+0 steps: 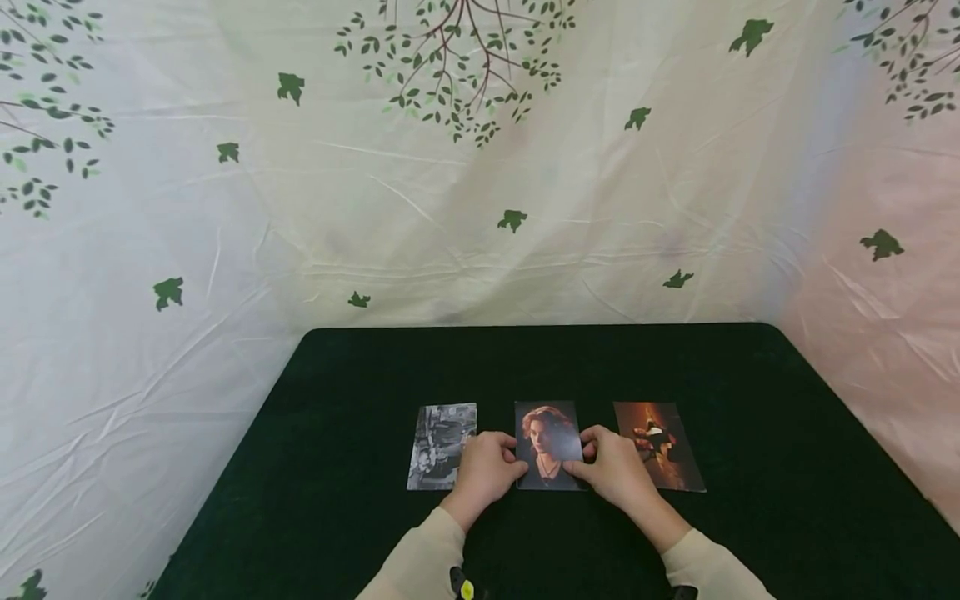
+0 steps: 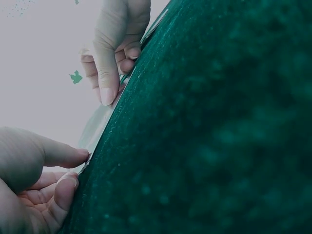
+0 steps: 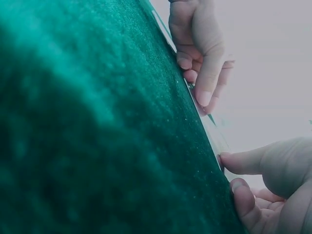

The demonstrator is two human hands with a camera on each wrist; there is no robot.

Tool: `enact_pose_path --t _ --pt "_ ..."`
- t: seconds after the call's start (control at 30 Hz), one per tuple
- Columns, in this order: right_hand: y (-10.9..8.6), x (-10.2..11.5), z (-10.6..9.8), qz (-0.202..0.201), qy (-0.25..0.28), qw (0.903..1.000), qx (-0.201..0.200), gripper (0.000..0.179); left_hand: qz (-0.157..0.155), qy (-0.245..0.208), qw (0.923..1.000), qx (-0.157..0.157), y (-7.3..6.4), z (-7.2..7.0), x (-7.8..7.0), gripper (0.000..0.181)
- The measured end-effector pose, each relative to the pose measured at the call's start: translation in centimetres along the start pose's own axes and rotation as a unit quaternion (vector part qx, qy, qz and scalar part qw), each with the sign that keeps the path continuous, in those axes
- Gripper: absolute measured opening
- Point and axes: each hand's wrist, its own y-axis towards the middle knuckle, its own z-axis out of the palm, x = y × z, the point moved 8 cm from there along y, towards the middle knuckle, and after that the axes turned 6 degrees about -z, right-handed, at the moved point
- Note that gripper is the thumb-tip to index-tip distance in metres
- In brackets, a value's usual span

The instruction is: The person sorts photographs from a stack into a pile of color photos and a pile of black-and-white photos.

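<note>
The middle photo card [image 1: 550, 446], a color portrait of a person with reddish hair, lies on the dark green cloth between my hands. My left hand [image 1: 487, 471] pinches its left edge, the thumb on top near the lower corner. On the opposite edge my right hand [image 1: 617, 468] pinches it the same way. In the left wrist view the card [image 2: 100, 127] shows almost edge-on, low over the cloth. A black-and-white photo card [image 1: 438, 446] lies partly under my left hand in the head view. To the right, a dark orange-toned photo card [image 1: 663, 454] is partly covered by my right hand.
The green cloth-covered table [image 1: 375, 367] has rounded far corners. Behind it and at both sides hangs a pale curtain [image 1: 420, 225] printed with leaves and branches. The three cards lie in a row, with gaps between them.
</note>
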Motion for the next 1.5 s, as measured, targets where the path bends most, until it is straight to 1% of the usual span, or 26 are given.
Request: enact_pose_path --t 0.3,0.47,0.53,0.63,0.73,0.87,1.0,1.1,1.17,1.3,1.5 --pt "-0.2 0.0 -0.1 -0.019 0.002 0.9998 -0.002 0.048 0.000 -0.011 0.9999 -0.003 -0.4 0.1 -0.3 0.030" --pt "-0.4 -0.1 -0.2 -0.027 0.010 0.9995 -0.008 0.040 0.000 -0.019 0.9998 -0.010 -0.5 0.1 -0.4 0.030" --pt "-0.5 0.0 -0.3 -0.031 0.016 0.9993 -0.015 0.035 -0.002 -0.022 0.9996 -0.014 -0.5 0.1 -0.4 0.029" --pt "-0.4 -0.1 -0.5 -0.033 0.028 0.9987 -0.026 0.031 0.003 -0.024 0.9994 -0.026 -0.4 0.0 -0.4 0.027" --pt "-0.3 -0.3 -0.7 -0.027 0.058 0.9973 -0.036 0.026 0.007 -0.031 0.9988 -0.038 -0.4 -0.1 -0.4 0.023" --pt "-0.3 -0.8 -0.8 0.000 0.126 0.9911 -0.043 0.018 0.012 -0.046 0.9973 -0.056 -0.4 -0.4 -0.5 0.014" --pt "-0.4 -0.9 -0.8 0.021 0.171 0.9842 -0.042 0.016 0.001 -0.091 0.9945 -0.051 -0.3 -0.4 -0.2 0.008" --pt "-0.5 -0.8 -0.9 0.026 0.181 0.9824 -0.039 0.017 -0.014 -0.131 0.9903 -0.044 -0.2 -0.2 0.2 0.008" --pt "-0.5 -0.8 -1.0 0.026 0.186 0.9816 -0.035 0.017 -0.020 -0.142 0.9885 -0.047 0.0 -0.2 0.3 0.010" --pt "-0.4 -0.9 -1.2 0.028 0.190 0.9809 -0.033 0.017 -0.026 -0.142 0.9880 -0.055 0.1 -0.2 0.2 0.011" --pt "0.2 -1.1 -1.4 0.024 0.189 0.9808 -0.041 0.015 -0.016 -0.133 0.9876 -0.082 0.4 -0.5 -0.2 0.010"
